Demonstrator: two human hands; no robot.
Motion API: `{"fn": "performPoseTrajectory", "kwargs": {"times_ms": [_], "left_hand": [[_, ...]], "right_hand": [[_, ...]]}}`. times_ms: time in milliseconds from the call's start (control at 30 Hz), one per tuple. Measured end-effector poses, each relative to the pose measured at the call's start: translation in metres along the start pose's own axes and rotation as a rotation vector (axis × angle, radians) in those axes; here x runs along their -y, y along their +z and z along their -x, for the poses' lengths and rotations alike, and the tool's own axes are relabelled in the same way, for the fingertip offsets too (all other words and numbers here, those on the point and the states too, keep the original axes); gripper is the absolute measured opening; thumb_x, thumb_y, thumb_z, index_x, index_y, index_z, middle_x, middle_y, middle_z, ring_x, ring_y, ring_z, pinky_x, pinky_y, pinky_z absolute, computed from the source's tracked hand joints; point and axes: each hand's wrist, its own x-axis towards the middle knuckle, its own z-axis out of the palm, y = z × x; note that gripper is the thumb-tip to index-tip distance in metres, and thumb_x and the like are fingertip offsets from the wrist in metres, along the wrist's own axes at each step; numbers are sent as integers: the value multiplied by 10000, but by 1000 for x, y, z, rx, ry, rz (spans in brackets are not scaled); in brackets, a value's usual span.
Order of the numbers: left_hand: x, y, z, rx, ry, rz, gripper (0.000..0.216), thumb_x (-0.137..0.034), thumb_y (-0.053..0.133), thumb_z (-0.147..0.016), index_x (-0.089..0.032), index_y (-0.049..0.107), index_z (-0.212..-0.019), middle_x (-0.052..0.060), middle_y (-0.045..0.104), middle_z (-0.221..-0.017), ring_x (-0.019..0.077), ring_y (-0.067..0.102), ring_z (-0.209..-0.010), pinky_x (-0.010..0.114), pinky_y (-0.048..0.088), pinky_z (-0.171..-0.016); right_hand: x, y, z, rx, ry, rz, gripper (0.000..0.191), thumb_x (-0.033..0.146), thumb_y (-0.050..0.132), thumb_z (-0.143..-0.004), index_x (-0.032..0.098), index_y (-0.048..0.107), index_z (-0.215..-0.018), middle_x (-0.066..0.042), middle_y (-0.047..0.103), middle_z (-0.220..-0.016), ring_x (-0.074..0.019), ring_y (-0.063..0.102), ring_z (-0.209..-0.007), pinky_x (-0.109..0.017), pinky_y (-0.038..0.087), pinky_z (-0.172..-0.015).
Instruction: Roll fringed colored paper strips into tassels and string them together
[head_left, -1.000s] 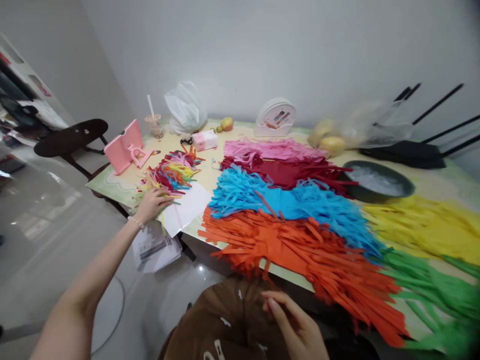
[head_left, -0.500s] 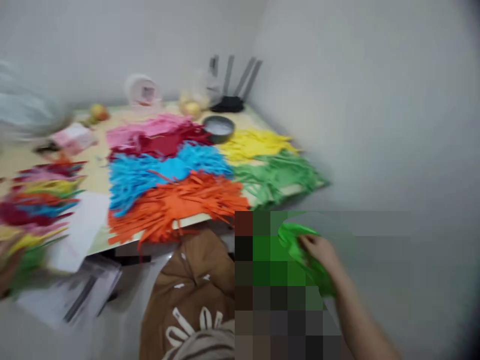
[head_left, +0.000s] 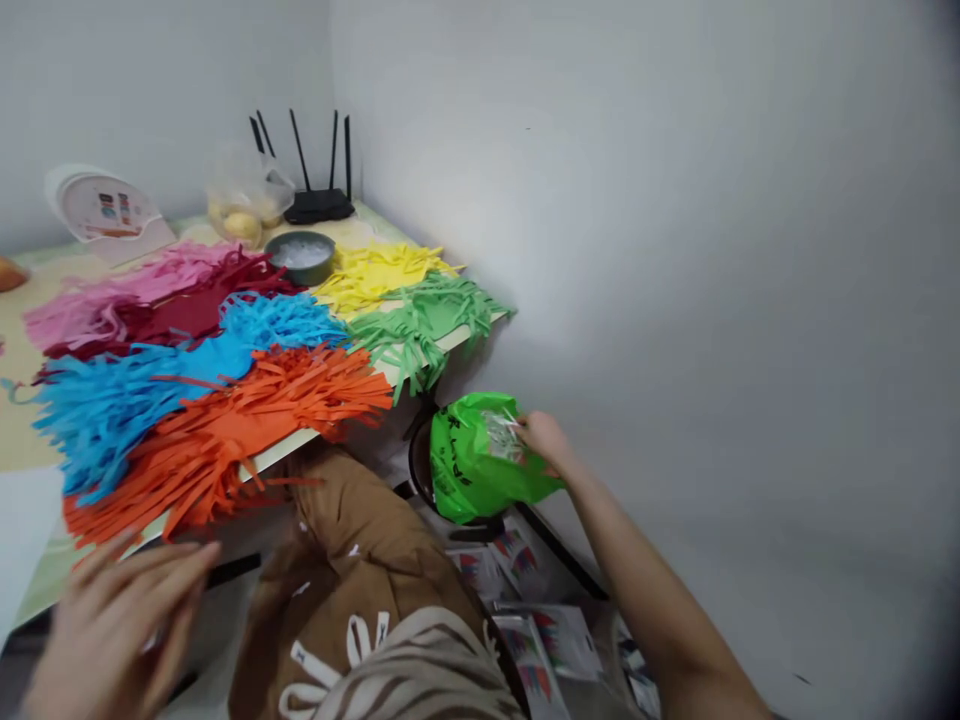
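Observation:
My right hand [head_left: 546, 440] reaches down to the right of the table and grips the top of a bright green plastic bag [head_left: 476, 468] that rests on a dark stool. White paper shows inside the bag's mouth. My left hand [head_left: 112, 625] hovers low at the table's front edge, fingers spread and blurred, holding nothing that I can see. Before it lie orange fringed paper strips [head_left: 225, 430], with blue [head_left: 135, 385], dark red [head_left: 176, 315], pink [head_left: 112, 295], yellow [head_left: 375, 275] and green [head_left: 420, 325] ones beyond.
A dark bowl [head_left: 301, 256] stands at the back of the table, with a router [head_left: 319, 200], a bag of fruit [head_left: 240, 205] and a white stand [head_left: 105, 210] behind. Printed packets [head_left: 540, 630] lie on the floor. A grey wall closes the right side.
The view has swung right. My left hand left the mixed strip pile and came back to the table's front edge. My right hand reached down and took hold of the green bag.

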Motion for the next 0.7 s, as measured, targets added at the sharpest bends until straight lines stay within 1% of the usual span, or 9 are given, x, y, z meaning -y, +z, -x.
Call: {"fn": "performPoseTrajectory", "kwargs": {"times_ms": [100,167,267,367,467,500,533,633,700], "left_hand": [[-45,42,-17,92,246,127,608,-155,511,-853,-448,496,-1386,-42,777,-868,246,709,-777,526,455,-938],[-70,60,-22,130,340,209,476,-85,526,-867,-311,586,-1282,-10,772,-893,205,699,-811,481,432,-1001],[-88,76,-19,151,346,296,324,-56,529,-886,-218,626,-1150,22,754,-892,169,675,-827,449,425,-1037],[-86,82,-16,164,308,334,295,-68,528,-898,-220,631,-1129,12,735,-854,160,664,-806,445,442,-1025],[-80,83,-30,143,211,393,273,-103,533,-915,-232,627,-1137,26,730,-908,174,668,-866,411,484,-979],[-81,83,-41,129,157,428,272,-122,530,-926,-234,622,-1156,45,726,-985,184,667,-927,395,498,-963],[-84,83,-55,111,99,474,279,-146,526,-938,-236,614,-1186,69,708,-1091,195,659,-993,381,508,-952],[-113,89,-106,93,-23,680,418,-256,558,-944,-245,521,-1360,127,575,-1364,219,655,-1050,383,521,-945],[-145,95,-141,164,-22,897,617,-314,616,-914,-234,384,-1480,133,624,-1296,196,687,-935,343,551,-877]], "right_hand": [[-9,-5,11,-13,-18,-81,259,361,575,-972,147,642,-1101,-63,676,-1049,-166,667,-877,-352,572,-788],[-8,-5,20,-25,-51,-137,272,386,562,-978,138,653,-1043,-42,689,-953,-143,668,-787,-326,572,-739],[-2,-9,33,-86,-121,-217,298,376,500,-1006,128,664,-1007,-23,687,-801,-127,652,-660,-285,552,-662],[11,-28,53,-215,-205,-283,366,331,383,-1030,118,681,-1020,-71,691,-767,-161,662,-673,-259,522,-606],[37,-67,89,-369,-325,-328,402,376,361,-1020,144,689,-1010,-103,697,-934,-181,665,-769,-271,517,-626],[50,-83,106,-416,-396,-344,390,407,386,-1013,168,693,-1000,-83,693,-947,-171,661,-766,-272,516,-647],[64,-100,125,-505,-547,-381,378,421,413,-1006,173,697,-975,-68,689,-903,-163,653,-729,-275,510,-639],[115,-151,189,-626,-895,-410,365,408,413,-1024,197,701,-948,6,644,-750,-100,613,-612,-255,489,-643],[147,-180,228,-714,-1010,-441,352,400,429,-1019,204,696,-898,31,640,-757,-70,616,-625,-230,471,-636]]}}
